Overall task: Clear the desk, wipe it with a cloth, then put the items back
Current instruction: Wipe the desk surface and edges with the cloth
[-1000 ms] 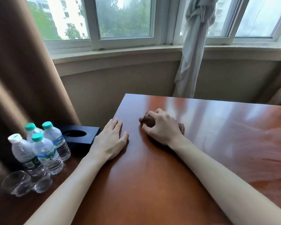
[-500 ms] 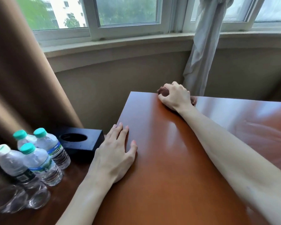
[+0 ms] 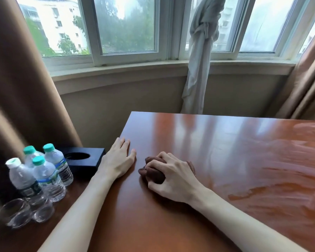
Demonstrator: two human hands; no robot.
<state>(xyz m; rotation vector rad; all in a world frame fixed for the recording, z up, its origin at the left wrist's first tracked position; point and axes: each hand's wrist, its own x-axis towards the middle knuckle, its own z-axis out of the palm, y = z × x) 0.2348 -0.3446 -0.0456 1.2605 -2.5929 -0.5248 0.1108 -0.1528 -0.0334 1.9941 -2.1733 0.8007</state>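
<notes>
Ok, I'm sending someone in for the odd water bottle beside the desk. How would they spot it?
Left of the wooden desk, a lower surface holds four water bottles in front of a black box. The one wanted is the white-capped bottle, nearest the two glasses; the other three have green caps.

Bay window (image 3: 127,24) curving across the far wall, white frames, daylight coming in bright and hazy. Trees and a pale apartment block (image 3: 49,20) showing through the left panes. A grey-white sheer curtain (image 3: 200,57) hanging knotted at the middle mullion, its tail reaching down behind the far edge of the furniture. Heavy brown drapes (image 3: 16,88) framing the left side, and a matching one (image 3: 309,84) on the right. Beige sill (image 3: 135,70) and beige wall (image 3: 116,100) below it sitting in softer shade
</notes>
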